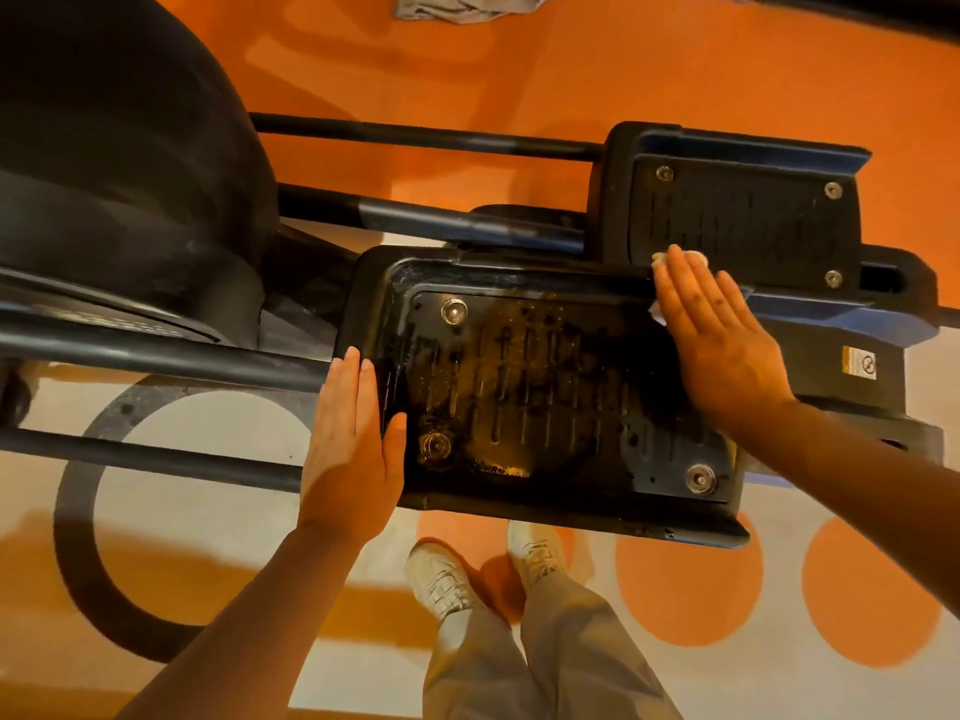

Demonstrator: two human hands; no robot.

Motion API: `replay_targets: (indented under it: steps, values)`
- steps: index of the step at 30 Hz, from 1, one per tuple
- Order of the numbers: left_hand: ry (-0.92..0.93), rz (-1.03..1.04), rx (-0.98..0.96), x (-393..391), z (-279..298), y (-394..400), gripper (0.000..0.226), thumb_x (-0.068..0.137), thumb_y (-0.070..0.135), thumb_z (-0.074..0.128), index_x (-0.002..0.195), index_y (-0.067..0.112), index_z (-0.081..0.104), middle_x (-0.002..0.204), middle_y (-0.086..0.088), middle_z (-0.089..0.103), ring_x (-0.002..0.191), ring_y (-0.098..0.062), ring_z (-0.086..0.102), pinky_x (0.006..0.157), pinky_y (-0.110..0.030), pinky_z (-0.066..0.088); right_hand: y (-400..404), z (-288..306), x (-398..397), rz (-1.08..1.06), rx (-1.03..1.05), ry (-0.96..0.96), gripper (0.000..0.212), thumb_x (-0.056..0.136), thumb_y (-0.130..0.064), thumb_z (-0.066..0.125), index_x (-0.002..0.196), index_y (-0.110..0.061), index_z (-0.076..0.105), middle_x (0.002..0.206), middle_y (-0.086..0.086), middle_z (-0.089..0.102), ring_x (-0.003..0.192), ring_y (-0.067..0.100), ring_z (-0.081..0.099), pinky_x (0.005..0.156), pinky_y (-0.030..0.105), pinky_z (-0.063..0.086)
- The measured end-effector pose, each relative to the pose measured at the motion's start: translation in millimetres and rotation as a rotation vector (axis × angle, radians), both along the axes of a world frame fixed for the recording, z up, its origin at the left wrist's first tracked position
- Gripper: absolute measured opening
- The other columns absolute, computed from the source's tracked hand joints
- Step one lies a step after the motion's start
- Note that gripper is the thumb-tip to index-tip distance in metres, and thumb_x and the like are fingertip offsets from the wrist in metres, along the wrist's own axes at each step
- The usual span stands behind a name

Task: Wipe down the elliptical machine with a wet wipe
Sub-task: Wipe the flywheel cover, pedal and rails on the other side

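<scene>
The near black foot pedal (540,387) of the elliptical machine lies below me, its ribbed tread wet and glossy, with three bolts showing. My left hand (353,444) rests flat on the pedal's left rim, fingers straight. My right hand (722,340) lies flat over the pedal's far right edge, pressing a white wet wipe (662,262) under its fingers; only small bits of the wipe show. The second pedal (737,220) sits just beyond, dry and dull.
The black flywheel housing (114,163) fills the upper left. Black rails (156,356) run left from both pedals. My two feet in pale shoes (441,579) stand on orange, grey and white patterned carpet. A crumpled grey cloth (462,5) lies at the top.
</scene>
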State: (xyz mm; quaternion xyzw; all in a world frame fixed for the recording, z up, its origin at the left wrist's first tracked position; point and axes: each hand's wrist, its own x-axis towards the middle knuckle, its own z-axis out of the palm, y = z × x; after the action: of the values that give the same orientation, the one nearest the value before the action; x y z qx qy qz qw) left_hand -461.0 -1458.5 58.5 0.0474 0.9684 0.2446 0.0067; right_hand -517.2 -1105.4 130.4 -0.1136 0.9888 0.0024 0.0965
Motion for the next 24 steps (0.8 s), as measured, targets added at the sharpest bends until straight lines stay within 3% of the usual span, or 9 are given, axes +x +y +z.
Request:
replay_targets:
  steps: [5, 8, 13, 18, 24]
  values:
    - [-0.005, -0.001, -0.041, -0.7, -0.4, 3.9, 0.064, 0.106, 0.041, 0.028, 0.145, -0.008, 0.039, 0.153, -0.027, 0.035, 0.141, -0.044, 0.034, 0.112, -0.054, 0.034, -25.9, -8.9, -21.6, 0.023, -0.031, 0.037, 0.079, 0.083, 0.015, 0.047, 0.152, 0.0, 0.011, 0.161, 0.019, 0.006, 0.147, 0.03, 0.0, 0.12, 0.043, 0.002]
    - [-0.01, -0.016, -0.079, -0.8, -1.4, 4.4, 0.065, 0.106, 0.041, 0.027, 0.145, -0.009, 0.036, 0.153, -0.028, 0.033, 0.142, -0.045, 0.032, 0.112, -0.057, 0.034, -60.4, -12.0, -41.5, 0.102, -0.066, -0.002, 0.081, 0.086, 0.011, 0.036, 0.153, -0.005, -0.005, 0.161, 0.015, -0.013, 0.147, 0.026, -0.015, 0.119, 0.037, -0.011]
    - [-0.023, 0.01, -0.134, -0.1, 1.3, 11.2, 0.066, 0.105, 0.041, 0.029, 0.146, -0.01, 0.035, 0.154, -0.029, 0.031, 0.143, -0.044, 0.03, 0.114, -0.054, 0.031, -100.8, -23.5, -50.4, 0.236, -0.096, -0.002, 0.077, 0.09, 0.009, 0.039, 0.153, -0.003, -0.002, 0.162, 0.016, -0.009, 0.149, 0.03, -0.009, 0.121, 0.038, -0.007]
    - [-0.05, 0.07, -0.15, -0.3, 5.6, 21.4, 0.068, 0.103, 0.042, 0.029, 0.147, -0.01, 0.033, 0.155, -0.028, 0.03, 0.144, -0.044, 0.027, 0.115, -0.052, 0.026, -46.5, -9.9, -38.8, 0.145, -0.114, -0.025, 0.088, 0.084, 0.012, 0.045, 0.155, -0.01, -0.002, 0.162, 0.01, -0.009, 0.149, 0.024, -0.01, 0.119, 0.033, -0.009]
    - [-0.079, 0.098, -0.134, -0.4, 4.8, 25.8, 0.07, 0.103, 0.044, 0.026, 0.149, -0.008, 0.031, 0.157, -0.027, 0.027, 0.146, -0.043, 0.024, 0.116, -0.053, 0.026, 37.8, 3.9, -16.8, -0.049, -0.114, 0.006, 0.077, 0.084, 0.013, 0.038, 0.154, -0.008, 0.012, 0.162, 0.011, 0.008, 0.145, 0.017, -0.003, 0.119, 0.032, -0.001]
